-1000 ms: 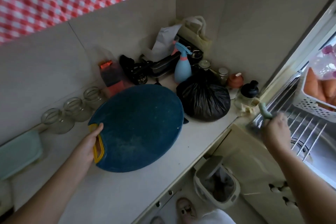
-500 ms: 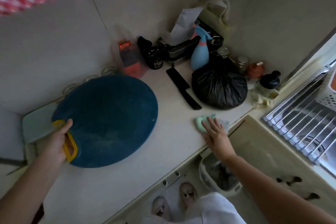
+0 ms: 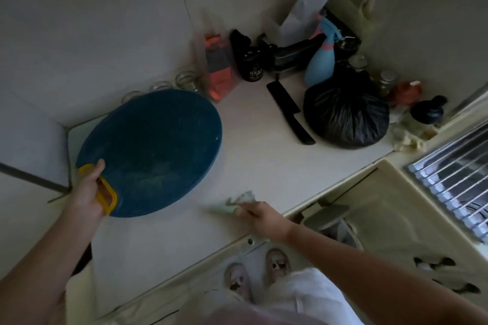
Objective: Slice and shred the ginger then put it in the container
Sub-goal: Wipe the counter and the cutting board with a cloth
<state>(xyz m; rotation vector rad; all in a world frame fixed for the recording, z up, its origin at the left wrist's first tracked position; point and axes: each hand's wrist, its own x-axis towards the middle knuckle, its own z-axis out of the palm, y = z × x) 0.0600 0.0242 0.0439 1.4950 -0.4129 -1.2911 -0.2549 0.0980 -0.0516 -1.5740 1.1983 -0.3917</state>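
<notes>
A round dark blue cutting board (image 3: 153,150) with a yellow handle (image 3: 107,194) is tilted up off the white countertop (image 3: 258,155), over its left part. My left hand (image 3: 87,192) grips that yellow handle. My right hand (image 3: 257,215) holds a pale green cloth (image 3: 229,206) down on the counter near the front edge, to the right of the board. A black knife (image 3: 289,112) lies on the counter beside a tied black plastic bag (image 3: 346,113). No ginger is visible.
Against the back wall stand glass jars (image 3: 184,80), an orange packet (image 3: 217,68), a black jar (image 3: 252,68), a blue spray bottle (image 3: 320,63) and small bottles. A sink with a wire rack (image 3: 454,174) is at right. A bin (image 3: 335,221) stands on the floor below.
My right hand has slid the green cloth leftward along the counter's front edge, toward the board. My left hand keeps hold of the board's handle. The view has shifted slightly.
</notes>
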